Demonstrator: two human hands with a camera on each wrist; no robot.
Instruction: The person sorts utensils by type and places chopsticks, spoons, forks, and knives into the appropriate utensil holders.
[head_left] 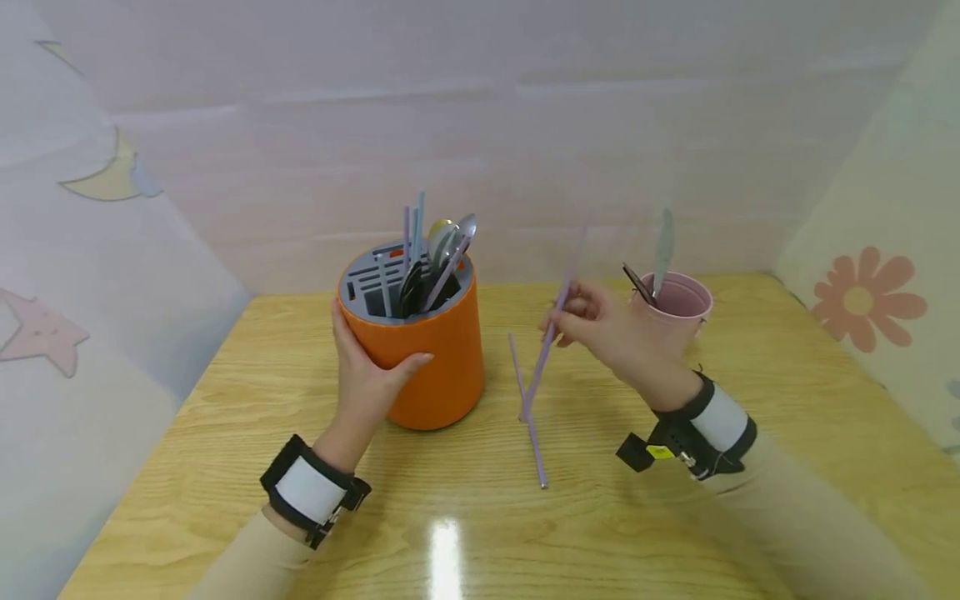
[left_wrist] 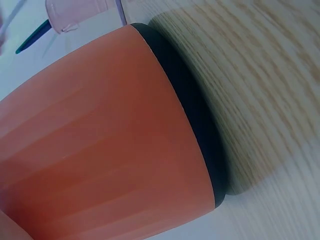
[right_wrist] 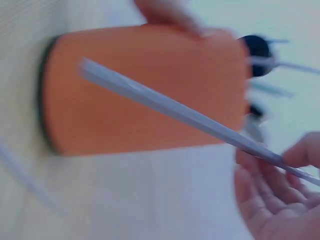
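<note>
An orange utensil holder [head_left: 435,350] with a grey slotted top stands on the wooden table [head_left: 225,433]; spoons and chopsticks stick out of it. My left hand [head_left: 369,375] grips its near left side. My right hand [head_left: 600,329] pinches a lilac chopstick [head_left: 546,350], tilted, its lower tip close to the table. A second lilac chopstick [head_left: 528,412] lies flat on the table below it. The left wrist view is filled by the holder's orange wall [left_wrist: 100,140] and its black base. In the blurred right wrist view, the held chopstick [right_wrist: 175,112] crosses in front of the holder [right_wrist: 145,90].
A pink cup [head_left: 678,304] with a pale spoon and a dark utensil in it stands just behind my right hand. Printed cloth walls close the table in at the back and on both sides.
</note>
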